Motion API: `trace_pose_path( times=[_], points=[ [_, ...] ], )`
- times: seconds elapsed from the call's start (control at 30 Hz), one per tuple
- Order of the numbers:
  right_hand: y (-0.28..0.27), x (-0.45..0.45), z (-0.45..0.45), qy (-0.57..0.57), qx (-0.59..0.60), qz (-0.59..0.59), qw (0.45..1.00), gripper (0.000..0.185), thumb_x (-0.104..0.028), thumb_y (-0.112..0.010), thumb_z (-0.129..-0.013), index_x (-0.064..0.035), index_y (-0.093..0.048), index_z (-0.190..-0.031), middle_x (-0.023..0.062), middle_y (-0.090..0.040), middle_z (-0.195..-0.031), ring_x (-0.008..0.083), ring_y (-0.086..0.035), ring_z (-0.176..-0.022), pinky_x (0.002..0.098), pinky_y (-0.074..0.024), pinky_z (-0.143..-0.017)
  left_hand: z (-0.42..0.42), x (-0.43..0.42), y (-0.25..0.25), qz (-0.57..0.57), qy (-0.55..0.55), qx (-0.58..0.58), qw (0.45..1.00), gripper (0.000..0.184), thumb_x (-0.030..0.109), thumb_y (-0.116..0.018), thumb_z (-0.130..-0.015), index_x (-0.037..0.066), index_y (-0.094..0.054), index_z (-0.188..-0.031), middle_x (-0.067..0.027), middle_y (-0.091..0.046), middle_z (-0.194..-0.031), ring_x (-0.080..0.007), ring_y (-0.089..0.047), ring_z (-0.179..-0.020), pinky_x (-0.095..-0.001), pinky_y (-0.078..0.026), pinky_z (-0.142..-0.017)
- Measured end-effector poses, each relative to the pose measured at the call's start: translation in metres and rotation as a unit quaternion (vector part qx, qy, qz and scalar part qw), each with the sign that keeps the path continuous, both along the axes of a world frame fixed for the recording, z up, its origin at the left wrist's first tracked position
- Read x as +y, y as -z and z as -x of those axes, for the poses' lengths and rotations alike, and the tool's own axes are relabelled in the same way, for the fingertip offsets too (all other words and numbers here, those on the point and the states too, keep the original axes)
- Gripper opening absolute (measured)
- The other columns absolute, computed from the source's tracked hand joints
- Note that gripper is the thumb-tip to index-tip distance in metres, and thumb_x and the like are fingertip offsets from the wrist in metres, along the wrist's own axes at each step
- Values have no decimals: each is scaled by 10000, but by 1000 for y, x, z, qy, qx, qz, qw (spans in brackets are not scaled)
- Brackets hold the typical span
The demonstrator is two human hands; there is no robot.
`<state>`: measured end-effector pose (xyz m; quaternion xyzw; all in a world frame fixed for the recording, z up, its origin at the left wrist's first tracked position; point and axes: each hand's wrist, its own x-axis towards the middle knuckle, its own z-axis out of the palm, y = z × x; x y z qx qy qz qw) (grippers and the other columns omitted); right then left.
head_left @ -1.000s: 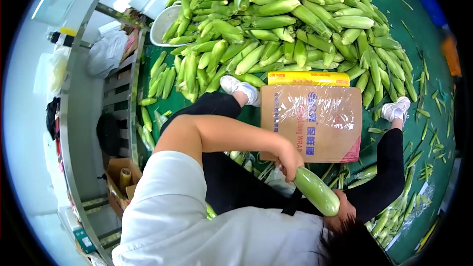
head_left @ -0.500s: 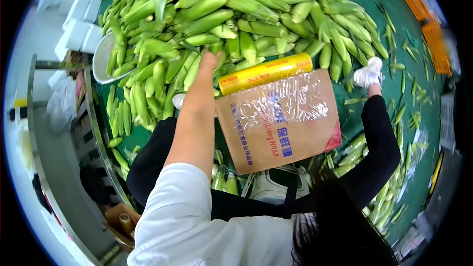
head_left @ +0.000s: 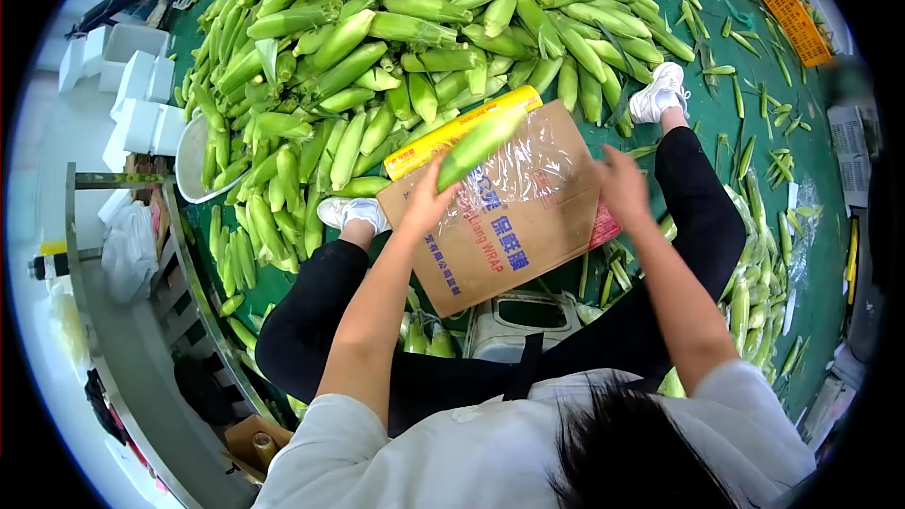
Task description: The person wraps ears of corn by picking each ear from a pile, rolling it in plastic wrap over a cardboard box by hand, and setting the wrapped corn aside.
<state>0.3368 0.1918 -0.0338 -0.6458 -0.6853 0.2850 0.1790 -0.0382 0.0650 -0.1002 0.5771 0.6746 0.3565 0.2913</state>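
My left hand [head_left: 427,200] is closed round the lower end of a green ear of corn [head_left: 481,147], its husk on. The ear slants over a brown cardboard box [head_left: 471,259] with clear film on its top face. At the box's right edge is my right hand [head_left: 622,184], somewhat blurred. Its fingers look stretched out and I see nothing in them. A yellow roll of wrap [head_left: 405,159] lies along the far edge of the box, partly behind the held ear.
A big heap of corn [head_left: 405,28] fills the floor ahead, against a white tub [head_left: 191,162]. My shoes [head_left: 660,94] stand either side of the box. Bagged corn [head_left: 749,292] lies at right. Orange crates [head_left: 795,19] and white foam boxes [head_left: 141,75] stand farther off.
My left hand has come back from the heap with an ear of corn, now over the box. My right hand has come into view at the box's right edge. The view has shifted.
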Motion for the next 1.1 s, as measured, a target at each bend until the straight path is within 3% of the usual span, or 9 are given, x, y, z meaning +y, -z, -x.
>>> trace_pose_path(
  times=[0.1, 0.23, 0.33, 0.47, 0.6, 0.7, 0.87, 0.93, 1.1],
  points=[
    [38, -16, 61, -100, -78, -63, 990, 197, -178, -714, -870, -77, -658, -1030, 188, -600, -1088, 362, -607, -1022, 446, -508, -890, -11, -9, -33, 55, 52, 98, 992, 649, 172, -719, -888, 183, -434, -1470, -201, -539, -1346, -406, -544, -1241, -444, -476, -1007],
    [90, -20, 54, 97, 308, 7, 946, 96, -80, -671, -896, -22, -633, -962, 152, -579, -1089, 299, -598, -927, 391, -489, -878, -6, -3, -55, 165, 39, 239, 956, 635, 162, -724, -874, 317, -479, -1439, -153, -541, -1243, -351, -578, -1185, -457, -488, -959],
    [3, -15, 113, -86, 270, -232, 930, 75, -92, -645, -919, -36, -610, -956, 140, -597, -1185, 308, -588, -1075, 397, -432, -997, -23, 2, -63, 182, 46, 296, 937, 643, 178, -734, -863, 315, -487, -1440, -132, -546, -1262, -326, -549, -1226, -466, -465, -982],
    [24, 0, 164, -380, 72, -88, 918, 320, -213, -699, -881, -83, -610, -1160, 97, -598, -1263, 306, -554, -1184, 437, -405, -1039, -52, -7, -75, 13, -31, 370, 928, 686, 228, -772, -828, 214, -488, -1452, -160, -515, -1314, -366, -483, -1240, -541, -374, -1035],
    [22, 3, 151, -483, 23, -219, 847, 687, -302, -804, -754, -204, -539, -1381, 49, -598, -1278, 285, -553, -1203, 462, -403, -1028, -41, -72, -36, 29, 126, 287, 949, 485, 299, -741, -851, 151, -578, -1283, -122, -553, -1240, -320, -513, -1133, -488, -413, -923],
    [21, 19, 155, -546, -62, -207, 810, 688, -323, -810, -754, -332, -545, -1389, 43, -621, -1194, 272, -574, -1167, 458, -435, -1010, -32, -68, -11, -8, -15, 303, 953, 313, 236, -708, -871, 93, -606, -1130, -105, -588, -1155, -310, -532, -1079, -467, -406, -896],
    [4, 32, 159, -559, -19, -79, 826, 716, -321, -823, -737, -329, -555, -1401, 73, -629, -1243, 300, -582, -1185, 466, -445, -1022, 0, -65, -16, -80, 12, 167, 983, 164, 73, -631, -883, 49, -562, -1030, -178, -612, -998, -373, -597, -977, -476, -460, -863],
    [-6, 25, 147, -579, -24, 7, 815, 714, -325, -827, -735, -328, -562, -1399, 73, -629, -1249, 298, -578, -1199, 470, -441, -1033, 2, -69, -48, -3, 38, 83, 996, 67, 15, -544, -961, 36, -509, -1014, -158, -632, -836, -352, -653, -720, -403, -525, -667],
    [-4, -9, 117, -609, -22, 28, 793, 709, -336, -843, -717, -321, -589, -1378, 66, -624, -1281, 304, -556, -1246, 491, -420, -1062, -13, -74, -51, 25, 117, -22, 993, 105, 74, -597, -963, 23, -558, -1047, -148, -630, -822, -318, -667, -767, -374, -521, -701]
  ],
)
